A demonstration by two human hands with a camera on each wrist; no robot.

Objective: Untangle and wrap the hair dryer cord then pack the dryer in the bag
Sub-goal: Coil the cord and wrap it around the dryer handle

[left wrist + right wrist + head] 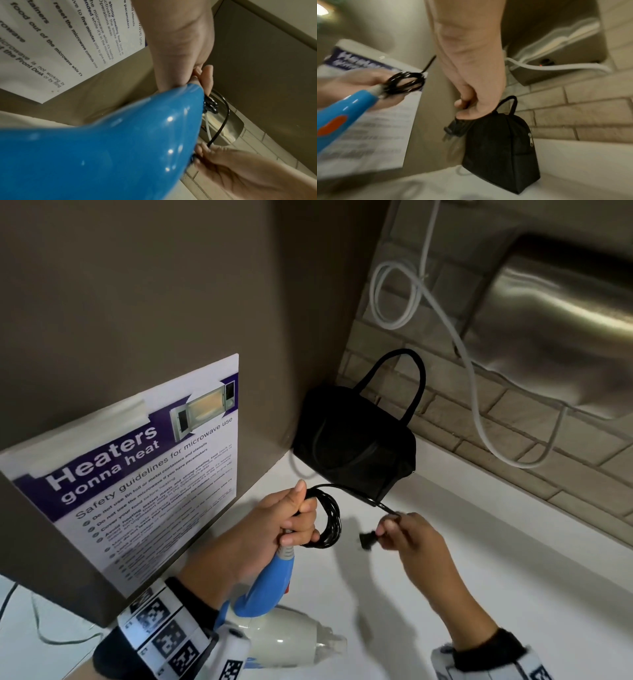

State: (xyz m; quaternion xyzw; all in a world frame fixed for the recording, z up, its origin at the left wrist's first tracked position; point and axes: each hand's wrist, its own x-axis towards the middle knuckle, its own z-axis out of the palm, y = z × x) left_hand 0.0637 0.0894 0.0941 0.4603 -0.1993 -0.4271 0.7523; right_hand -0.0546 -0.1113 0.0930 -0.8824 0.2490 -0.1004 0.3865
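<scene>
My left hand (291,517) grips the end of the blue handle of the hair dryer (270,583), whose white body (291,642) points right near the bottom of the head view. The black cord (330,518) is wound in several loops around that handle end, under my left fingers (368,81). A last stretch of cord runs to my right hand (394,529), which pinches it just behind the black plug (366,541). The plug (453,129) hangs below my right fingers. A black bag (356,446) with a loop handle stands zipped in the corner behind.
A brown cabinet side with a microwave safety poster (137,474) stands at left. A steel wall unit (555,320) and a white cable (472,378) hang over the tiled wall at right. The white counter (479,559) stretches right of my hands.
</scene>
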